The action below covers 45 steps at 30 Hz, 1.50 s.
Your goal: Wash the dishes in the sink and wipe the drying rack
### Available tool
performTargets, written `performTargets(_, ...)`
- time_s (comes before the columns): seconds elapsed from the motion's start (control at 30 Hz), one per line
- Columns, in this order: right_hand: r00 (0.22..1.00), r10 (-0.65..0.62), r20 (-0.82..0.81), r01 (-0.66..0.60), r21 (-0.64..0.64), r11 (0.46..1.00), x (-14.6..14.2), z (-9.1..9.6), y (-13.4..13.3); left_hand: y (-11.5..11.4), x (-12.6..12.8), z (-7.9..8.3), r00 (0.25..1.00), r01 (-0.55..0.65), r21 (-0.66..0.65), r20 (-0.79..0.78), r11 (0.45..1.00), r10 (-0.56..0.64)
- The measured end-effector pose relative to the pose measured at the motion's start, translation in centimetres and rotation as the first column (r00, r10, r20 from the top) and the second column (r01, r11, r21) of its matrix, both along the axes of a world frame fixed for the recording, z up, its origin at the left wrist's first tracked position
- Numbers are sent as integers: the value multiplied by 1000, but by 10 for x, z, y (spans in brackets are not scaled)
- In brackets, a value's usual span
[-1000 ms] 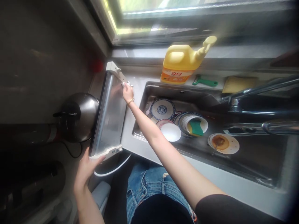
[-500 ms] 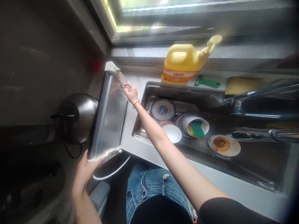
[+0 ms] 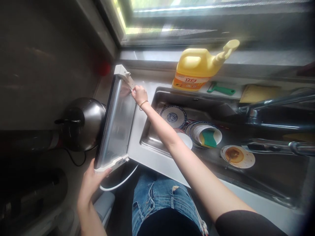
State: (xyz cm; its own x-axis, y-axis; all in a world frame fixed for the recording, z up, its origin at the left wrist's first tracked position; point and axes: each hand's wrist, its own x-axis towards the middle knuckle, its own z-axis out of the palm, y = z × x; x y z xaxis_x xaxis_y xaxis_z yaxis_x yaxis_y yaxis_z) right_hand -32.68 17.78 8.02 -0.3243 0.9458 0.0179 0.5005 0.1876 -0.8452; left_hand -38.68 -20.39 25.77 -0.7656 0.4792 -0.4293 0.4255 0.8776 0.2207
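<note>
A flat appliance with a grey metal face [image 3: 116, 119], a dark edge and white end pieces stands tilted on its side, left of the sink. My left hand [image 3: 92, 180] grips its near white end piece [image 3: 113, 164], thumb on the face side and fingers behind, partly hidden. At the far white end piece [image 3: 124, 74], my right hand [image 3: 140, 94] is closed in a pinch against the metal face. A small dark bit shows at its fingertips, too small to name. A white cord [image 3: 120, 184] curves below the near end.
Plates and bowls [image 3: 173, 116] with a green-yellow sponge [image 3: 208, 137] lie in the sink [image 3: 150, 144]. Behind it stand a yellow detergent jug [image 3: 193, 70], a green peeler [image 3: 222, 89] and a yellow cloth [image 3: 258, 93]. A steel kettle [image 3: 83, 124] sits left of the appliance; a faucet [image 3: 253, 113] is at right.
The view has shifted slightly, so most things sit a little further right. My right hand has curled more and turned at the far end piece; my left hand keeps its grip.
</note>
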Motion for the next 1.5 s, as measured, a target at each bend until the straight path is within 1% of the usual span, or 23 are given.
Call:
performTargets(0.1,999,2,51,-1,-7,1000,-2,6,-3,-3,-1,-2,1000,15,-6,-27,1000,-15)
performTargets(0.2,994,7,109,-3,-35,999,-2,15,-3,-3,1,-2,999,24,-7,-30,1000,-24)
performTargets(0.3,986,24,164,-9,-91,996,4,22,-1,-2,2,-2,998,40,-20,-38,999,-41)
performTargets(0.4,973,43,226,-10,-149,989,17,20,-1,-2,3,-2,997,56,-36,-59,998,-58)
performTargets(0.43,969,43,243,-8,-144,990,22,18,-1,-2,2,-2,996,61,-37,-67,997,-63)
performTargets(0.5,968,40,248,-18,-91,996,31,13,0,-3,2,-2,994,68,-30,-83,997,-70)
performTargets(0.6,987,38,157,-41,13,999,35,5,6,-3,3,-3,994,81,-15,-73,997,-81)
performTargets(0.67,996,25,84,-29,45,999,34,1,10,-2,4,-2,994,84,-4,-65,996,-84)
performTargets(0.83,1000,-22,17,22,39,999,27,-2,10,0,5,-1,997,53,-14,-46,998,-54)
performTargets(0.93,984,-108,-142,118,64,991,22,-1,6,2,6,0,998,40,-34,-48,999,-42)
performTargets(1.03,941,-219,-257,226,-2,974,11,-3,0,3,8,1,999,25,-29,-32,999,-26)
performTargets(1.1,928,-235,-288,234,-37,972,1,-5,-8,4,8,1,1000,12,-27,-23,1000,-13)
performTargets(1.2,918,-206,-339,216,-8,976,-13,-7,-28,3,8,1,1000,8,-25,-23,1000,-9)
performTargets(1.3,891,-258,-374,282,10,959,-22,-1,-49,3,9,2,1000,10,-50,-26,999,-12)
performTargets(1.37,857,-291,-424,338,37,941,-26,7,-56,5,10,2,999,-8,-87,-34,996,5)
performTargets(1.43,829,-263,-493,353,98,930,-29,14,-54,6,12,3,999,-31,-110,-45,993,27)
performTargets(1.5,826,-211,-523,332,149,931,-31,16,-47,7,14,3,998,-42,-111,-42,993,37)
